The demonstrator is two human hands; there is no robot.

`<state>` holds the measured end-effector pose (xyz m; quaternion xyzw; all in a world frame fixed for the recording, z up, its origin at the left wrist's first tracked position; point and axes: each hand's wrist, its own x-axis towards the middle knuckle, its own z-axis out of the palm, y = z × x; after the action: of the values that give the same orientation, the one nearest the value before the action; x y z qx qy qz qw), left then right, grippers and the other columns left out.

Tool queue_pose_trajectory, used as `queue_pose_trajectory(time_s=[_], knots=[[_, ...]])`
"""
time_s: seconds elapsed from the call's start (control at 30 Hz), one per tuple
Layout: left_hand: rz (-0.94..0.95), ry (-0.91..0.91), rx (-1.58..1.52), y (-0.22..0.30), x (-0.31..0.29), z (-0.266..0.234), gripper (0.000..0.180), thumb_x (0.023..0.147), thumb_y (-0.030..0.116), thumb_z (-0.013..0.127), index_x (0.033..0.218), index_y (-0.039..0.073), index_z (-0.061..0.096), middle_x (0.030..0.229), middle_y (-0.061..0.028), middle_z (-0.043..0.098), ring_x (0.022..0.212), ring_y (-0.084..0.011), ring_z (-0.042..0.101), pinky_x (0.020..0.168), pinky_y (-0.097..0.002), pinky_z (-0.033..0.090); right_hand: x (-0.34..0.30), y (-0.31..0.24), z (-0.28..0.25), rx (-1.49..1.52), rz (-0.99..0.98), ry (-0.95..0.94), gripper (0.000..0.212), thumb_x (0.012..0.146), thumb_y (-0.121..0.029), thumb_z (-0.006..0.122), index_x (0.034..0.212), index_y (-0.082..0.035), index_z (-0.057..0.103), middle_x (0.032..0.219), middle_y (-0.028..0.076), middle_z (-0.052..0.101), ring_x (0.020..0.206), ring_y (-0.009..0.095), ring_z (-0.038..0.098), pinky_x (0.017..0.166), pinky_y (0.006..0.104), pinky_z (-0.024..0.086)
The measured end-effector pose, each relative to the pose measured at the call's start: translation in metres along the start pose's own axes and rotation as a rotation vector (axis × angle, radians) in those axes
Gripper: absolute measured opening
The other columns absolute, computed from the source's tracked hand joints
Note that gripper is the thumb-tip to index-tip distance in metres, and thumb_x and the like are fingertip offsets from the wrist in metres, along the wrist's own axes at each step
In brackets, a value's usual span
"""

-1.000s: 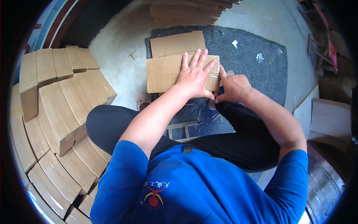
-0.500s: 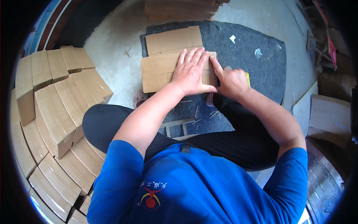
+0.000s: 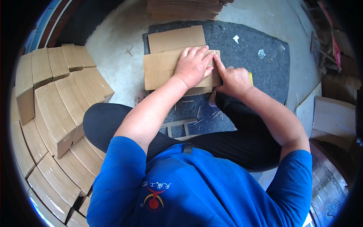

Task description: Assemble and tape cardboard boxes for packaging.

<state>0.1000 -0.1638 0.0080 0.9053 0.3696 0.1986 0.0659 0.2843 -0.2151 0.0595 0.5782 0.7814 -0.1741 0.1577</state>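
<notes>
A brown cardboard box (image 3: 160,70) is in front of me, with one flap (image 3: 176,39) sticking out on its far side. Across the right part of its top lies my left hand (image 3: 194,68), palm down, fingers stretched toward the far edge. My right hand (image 3: 235,80) is at the box's right end, its index finger straight along that edge. The other fingers are curled around something mostly hidden, and a yellow piece (image 3: 250,78) shows just beyond them. Below the near edge a strip of cardboard (image 3: 199,91) is visible.
Stacked cardboard boxes (image 3: 56,113) fill the left side. A pile of flat cardboard (image 3: 183,9) lies at the far edge of the dark mat (image 3: 261,36). White scraps (image 3: 236,39) and small sticks are on the mat. A wooden frame (image 3: 177,129) lies between my legs.
My left hand's thumb has drawn in from the near right edge toward the fingers. The box's near edge has shifted slightly away from me, baring a cardboard strip beneath. My right hand stays nearly in place.
</notes>
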Motion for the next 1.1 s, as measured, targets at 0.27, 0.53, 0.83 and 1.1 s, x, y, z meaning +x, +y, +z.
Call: queue_pose_trajectory(time_s=[0.27,0.53,0.83,1.1], knots=[[0.044,-0.191,0.002,-0.048,-0.019,-0.025,0.046,0.085,0.029,0.067,0.126,0.010,0.063,0.143,-0.0089,0.053,0.127,-0.0296,0.053,0.109,-0.0429,0.041,0.002,-0.001,-0.007,0.028,0.009,-0.036,0.113,0.068,-0.038,0.081,0.157,-0.011,0.016,0.088,0.014,0.072,0.078,0.031,0.072,0.070,0.0428,0.057],[-0.026,-0.406,-0.056,-0.118,-0.053,-0.079,0.052,0.087,0.025,0.065,0.136,0.010,0.055,0.147,-0.0099,0.049,0.135,-0.0276,0.046,0.115,-0.0393,0.037,0.003,0.000,-0.002,0.006,0.005,0.028,0.116,0.066,-0.042,0.080,0.158,-0.015,0.014,0.077,0.015,0.069,0.068,0.032,0.069,0.063,0.0436,0.056],[-0.854,-0.588,-0.305,-0.146,-0.081,-0.122,0.071,0.082,0.007,0.061,0.150,0.013,0.040,0.151,-0.0201,0.042,0.137,-0.0333,0.043,0.114,-0.0392,0.037,-0.009,0.012,-0.017,-0.027,0.073,-0.055,0.117,0.068,-0.044,0.081,0.157,-0.008,0.014,0.089,0.013,0.072,0.081,0.031,0.071,0.071,0.0416,0.056],[-0.313,-0.255,-0.026,-0.058,-0.062,-0.086,0.052,0.091,0.023,0.061,0.139,0.006,0.051,0.151,-0.0167,0.042,0.144,-0.0300,0.035,0.120,-0.0480,0.024,-0.018,-0.003,-0.016,-0.122,0.156,-0.123,0.076,0.093,-0.039,0.058,0.153,-0.007,0.024,0.086,0.015,0.072,0.078,0.031,0.072,0.069,0.0443,0.055]])
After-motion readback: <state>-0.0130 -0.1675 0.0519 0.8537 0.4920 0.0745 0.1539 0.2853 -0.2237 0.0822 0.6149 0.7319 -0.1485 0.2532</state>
